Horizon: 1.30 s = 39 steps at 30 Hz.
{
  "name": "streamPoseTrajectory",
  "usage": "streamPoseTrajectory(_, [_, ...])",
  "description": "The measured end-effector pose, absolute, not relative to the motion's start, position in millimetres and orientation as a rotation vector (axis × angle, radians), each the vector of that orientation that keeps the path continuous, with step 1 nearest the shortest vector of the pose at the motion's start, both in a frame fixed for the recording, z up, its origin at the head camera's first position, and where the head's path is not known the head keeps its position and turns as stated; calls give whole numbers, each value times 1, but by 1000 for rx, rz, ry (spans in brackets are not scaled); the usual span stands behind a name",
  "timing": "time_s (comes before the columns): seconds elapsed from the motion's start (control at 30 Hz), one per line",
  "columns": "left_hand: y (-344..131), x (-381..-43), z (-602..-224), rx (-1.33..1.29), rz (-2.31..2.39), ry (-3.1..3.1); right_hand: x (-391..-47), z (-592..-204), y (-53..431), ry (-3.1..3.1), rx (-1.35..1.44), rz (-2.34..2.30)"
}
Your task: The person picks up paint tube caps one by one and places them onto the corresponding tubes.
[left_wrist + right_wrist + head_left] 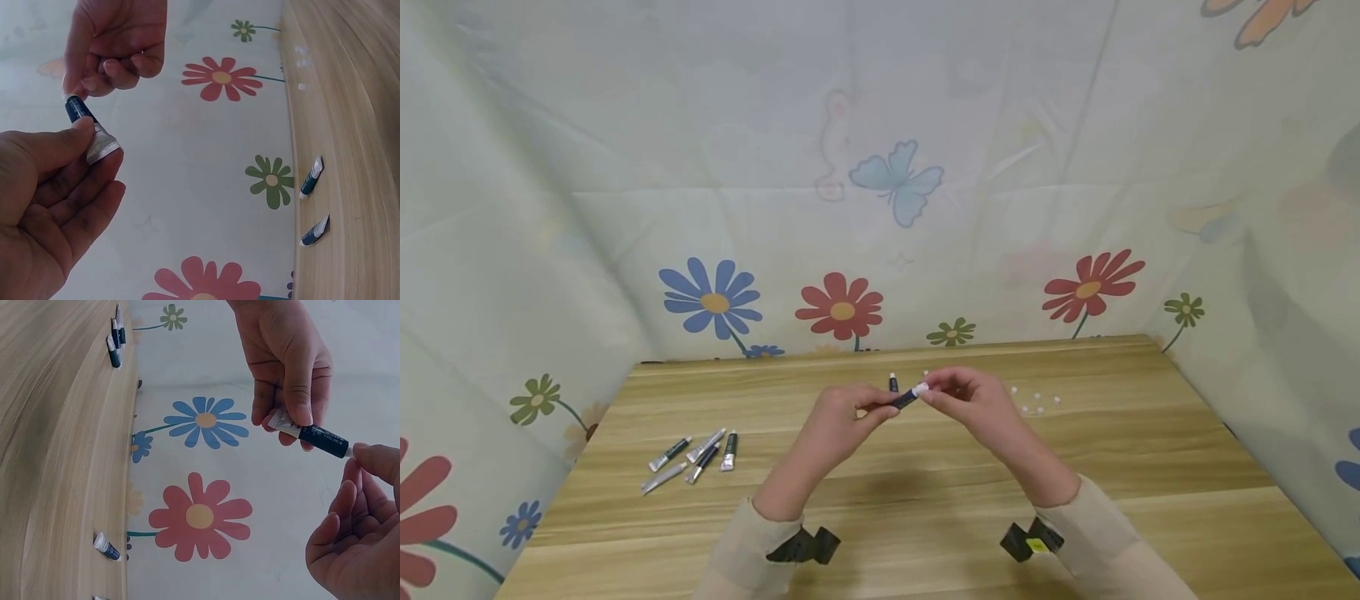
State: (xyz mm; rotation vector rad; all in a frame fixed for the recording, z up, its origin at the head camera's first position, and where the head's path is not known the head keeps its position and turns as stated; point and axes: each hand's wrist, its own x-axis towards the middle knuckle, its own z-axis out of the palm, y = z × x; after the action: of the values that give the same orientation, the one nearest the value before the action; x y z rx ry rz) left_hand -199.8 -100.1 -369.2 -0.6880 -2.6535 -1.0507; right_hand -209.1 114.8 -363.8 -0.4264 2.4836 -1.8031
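Over the middle of the table, my left hand (838, 421) pinches a small dark blue paint tube (906, 400) between thumb and fingers. It grips the tube near its silver crimped end (103, 147), and the dark body bears pale lettering in the right wrist view. My right hand (977, 408) pinches the white cap (921, 389) at the tube's other end with thumb and fingertip, partly covering it. In the right wrist view the tube (324, 441) slants between both hands, and the right hand's other fingers curl loosely below.
Several paint tubes (702, 454) lie grouped on the left of the wooden table (880, 517). Another dark tube (892, 382) lies just behind the hands. Several small white caps (1037, 396) are scattered on the right. A flower-printed cloth (985, 250) hangs behind the table.
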Motion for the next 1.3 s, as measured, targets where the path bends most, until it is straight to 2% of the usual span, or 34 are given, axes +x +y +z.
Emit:
streamPoseTrajectory(0.33, [-99,-201,-369,-733,-955,-2596,-211,-365,109,2489,-461,-1837])
streamPoseTrajectory(0.8, [-97,-201,-375,-720,-1070,-2482,-218,-371,106,2442,-541,-1888])
streamPoseTrajectory(1.07, [-95,-202,-375,-676,-1107,-2483,-221,-373,102,2437,-457,-1920])
streamPoseTrajectory(1.3, [-96,-203,-376,-592,-1133,-2501,-222,-376,107,2456,-549,-1810])
